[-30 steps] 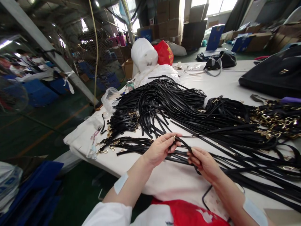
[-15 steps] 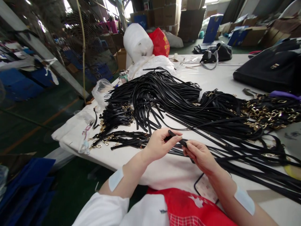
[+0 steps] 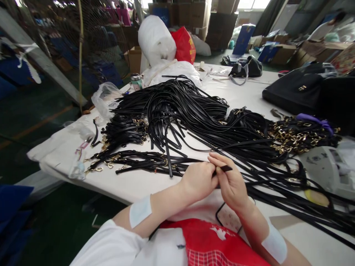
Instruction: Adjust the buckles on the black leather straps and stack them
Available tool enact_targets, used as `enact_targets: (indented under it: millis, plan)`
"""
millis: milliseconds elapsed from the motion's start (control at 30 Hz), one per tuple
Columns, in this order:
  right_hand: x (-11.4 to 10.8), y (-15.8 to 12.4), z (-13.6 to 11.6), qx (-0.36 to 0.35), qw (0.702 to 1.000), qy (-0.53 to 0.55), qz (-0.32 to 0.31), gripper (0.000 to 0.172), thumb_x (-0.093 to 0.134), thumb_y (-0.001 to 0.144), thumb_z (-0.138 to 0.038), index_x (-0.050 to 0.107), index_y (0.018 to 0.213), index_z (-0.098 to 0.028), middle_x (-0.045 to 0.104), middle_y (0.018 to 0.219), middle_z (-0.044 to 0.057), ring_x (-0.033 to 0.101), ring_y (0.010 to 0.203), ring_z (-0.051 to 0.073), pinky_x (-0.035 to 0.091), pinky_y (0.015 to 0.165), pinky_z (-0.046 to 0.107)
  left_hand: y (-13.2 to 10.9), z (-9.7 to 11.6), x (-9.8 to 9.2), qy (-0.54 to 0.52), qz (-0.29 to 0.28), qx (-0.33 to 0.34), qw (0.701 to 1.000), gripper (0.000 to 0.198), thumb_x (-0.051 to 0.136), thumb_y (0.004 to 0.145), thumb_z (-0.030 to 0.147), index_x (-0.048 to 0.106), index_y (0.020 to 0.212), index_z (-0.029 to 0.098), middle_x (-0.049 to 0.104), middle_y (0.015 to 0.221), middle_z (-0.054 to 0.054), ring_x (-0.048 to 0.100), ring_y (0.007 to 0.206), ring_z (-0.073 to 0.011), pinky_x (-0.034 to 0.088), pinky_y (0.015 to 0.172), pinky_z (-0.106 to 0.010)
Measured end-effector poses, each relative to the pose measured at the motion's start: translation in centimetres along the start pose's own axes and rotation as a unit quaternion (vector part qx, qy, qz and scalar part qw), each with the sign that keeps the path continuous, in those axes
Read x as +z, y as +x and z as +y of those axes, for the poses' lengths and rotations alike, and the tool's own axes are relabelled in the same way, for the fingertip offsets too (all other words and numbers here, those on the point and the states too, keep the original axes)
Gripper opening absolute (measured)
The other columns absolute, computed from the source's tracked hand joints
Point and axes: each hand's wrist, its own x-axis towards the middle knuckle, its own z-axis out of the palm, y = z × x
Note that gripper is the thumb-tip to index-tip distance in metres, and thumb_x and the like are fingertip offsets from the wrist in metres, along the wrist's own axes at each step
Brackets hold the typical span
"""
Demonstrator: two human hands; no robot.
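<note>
My left hand (image 3: 200,180) and my right hand (image 3: 230,181) meet over the front of the table. Both are closed on a black strap (image 3: 226,168), whose end sticks out to the right between my right thumb and fingers. The rest of that strap is mostly hidden by the hands. Just beyond lies a big heap of long black straps (image 3: 191,103). Short black straps with gold clasps (image 3: 124,131) are piled left of it, and a row of straps with gold hooks (image 3: 138,159) lies nearer to my left hand.
Gold-buckled pieces (image 3: 294,135) with a purple tie lie at the right, behind a grey device (image 3: 327,166). A black bag (image 3: 296,90) rests farther back. Small pink-handled snips (image 3: 83,145), a clear plastic bag (image 3: 104,99) and a flask (image 3: 135,82) are on the left.
My hands have come closer together and the left has turned over the strap, its knuckles now up. The strap end now points right instead of up-left. The view has swung slightly right.
</note>
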Motion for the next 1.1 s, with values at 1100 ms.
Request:
enact_targets:
  millis: [1100]
  plan:
    - [-0.6, -2.5, 4.0, 0.291, 0.913, 0.195, 0.211, 0.038, 0.062, 0.088, -0.052, 0.069, 0.097, -0.016, 0.073, 0.067, 0.005, 0.072, 0.059, 0.021, 0.058, 0.053, 0.030, 1.3, -2.1, 0.7, -0.129, -0.020, 0.016, 0.991, 0.020, 0.053, 0.087, 0.028, 0.068, 0.080, 0.017, 0.065, 0.067, -0.001, 0.051, 0.058, -0.0129, 0.034, 0.055, -0.024]
